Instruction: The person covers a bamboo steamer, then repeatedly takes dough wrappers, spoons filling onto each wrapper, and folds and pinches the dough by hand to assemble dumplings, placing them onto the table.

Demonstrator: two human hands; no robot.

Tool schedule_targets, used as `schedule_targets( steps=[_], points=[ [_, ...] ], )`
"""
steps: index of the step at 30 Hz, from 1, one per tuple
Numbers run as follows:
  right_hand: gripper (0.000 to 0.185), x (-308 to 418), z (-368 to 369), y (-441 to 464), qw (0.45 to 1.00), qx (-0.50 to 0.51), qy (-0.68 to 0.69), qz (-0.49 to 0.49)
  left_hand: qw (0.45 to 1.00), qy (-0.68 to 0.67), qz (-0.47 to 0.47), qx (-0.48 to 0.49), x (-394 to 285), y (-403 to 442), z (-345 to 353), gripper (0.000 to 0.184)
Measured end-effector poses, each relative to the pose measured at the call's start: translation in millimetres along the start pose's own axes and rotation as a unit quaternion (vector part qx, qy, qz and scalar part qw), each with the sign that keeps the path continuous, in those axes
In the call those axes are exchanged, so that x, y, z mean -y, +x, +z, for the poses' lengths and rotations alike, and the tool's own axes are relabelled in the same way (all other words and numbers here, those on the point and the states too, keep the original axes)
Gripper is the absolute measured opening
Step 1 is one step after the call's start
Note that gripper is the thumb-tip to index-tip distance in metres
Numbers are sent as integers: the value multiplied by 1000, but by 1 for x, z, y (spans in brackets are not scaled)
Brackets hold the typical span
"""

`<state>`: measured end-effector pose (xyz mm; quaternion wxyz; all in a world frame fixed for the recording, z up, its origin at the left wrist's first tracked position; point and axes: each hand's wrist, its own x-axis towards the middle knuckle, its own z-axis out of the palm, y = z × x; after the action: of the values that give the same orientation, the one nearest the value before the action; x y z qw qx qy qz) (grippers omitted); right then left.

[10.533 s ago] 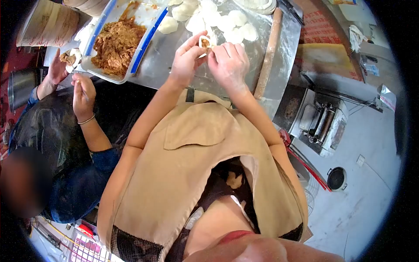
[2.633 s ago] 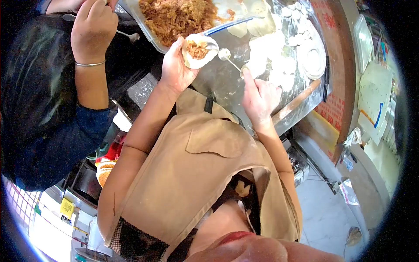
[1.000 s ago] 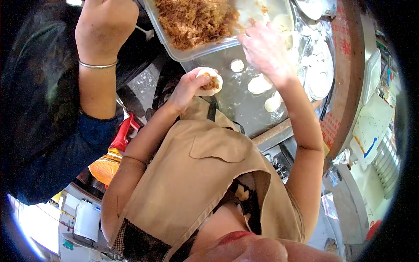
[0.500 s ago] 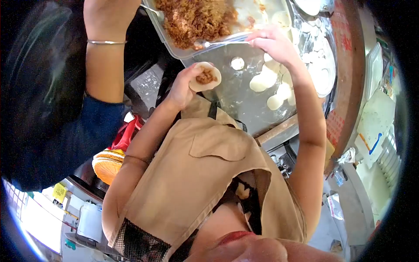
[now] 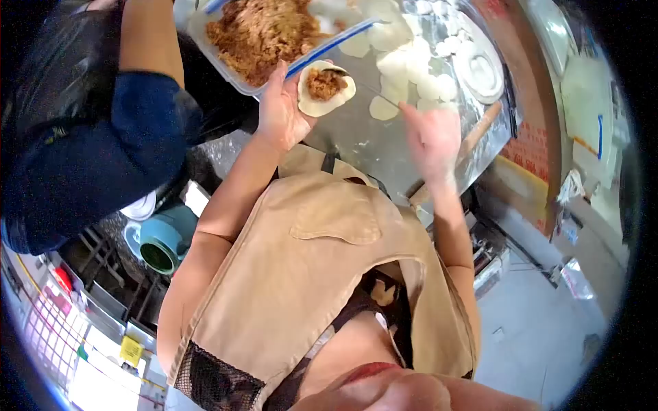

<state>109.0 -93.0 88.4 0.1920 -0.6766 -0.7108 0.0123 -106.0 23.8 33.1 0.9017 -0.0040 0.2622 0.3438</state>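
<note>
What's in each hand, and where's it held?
The left hand holds a round white dough wrapper with brown filling, from underneath; the right hand pinches a thin metal spoon by its handle's end.

The tub [image 5: 205, 48] sits at the far left of the table [image 5: 349, 140], the filling [image 5: 264, 34] inside it. Right of the tub lie dough rounds [image 5: 385, 107]; farther right, coiled dough [image 5: 480, 72] — and nearer than that, a rolling pin [image 5: 478, 130]. A mug [image 5: 164, 236] stands near left — off the table.
</note>
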Motion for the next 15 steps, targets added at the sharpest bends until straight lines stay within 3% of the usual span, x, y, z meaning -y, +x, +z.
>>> schedule_targets(
  steps=[1,8,13,15],
  points=[
    [39,6,1,-13,991,-77,-89,-58,1000,5,-6,-6,3,0,8,64],
    [41,24,3,-67,964,-238,-117,-21,987,110,-105,57,21,6,34,62],
    [40,19,7,-99,957,-249,-149,-30,976,177,-121,46,28,5,52,64],
    [40,25,7,-113,964,-241,-85,67,975,179,-125,47,32,2,54,64]
  ],
)
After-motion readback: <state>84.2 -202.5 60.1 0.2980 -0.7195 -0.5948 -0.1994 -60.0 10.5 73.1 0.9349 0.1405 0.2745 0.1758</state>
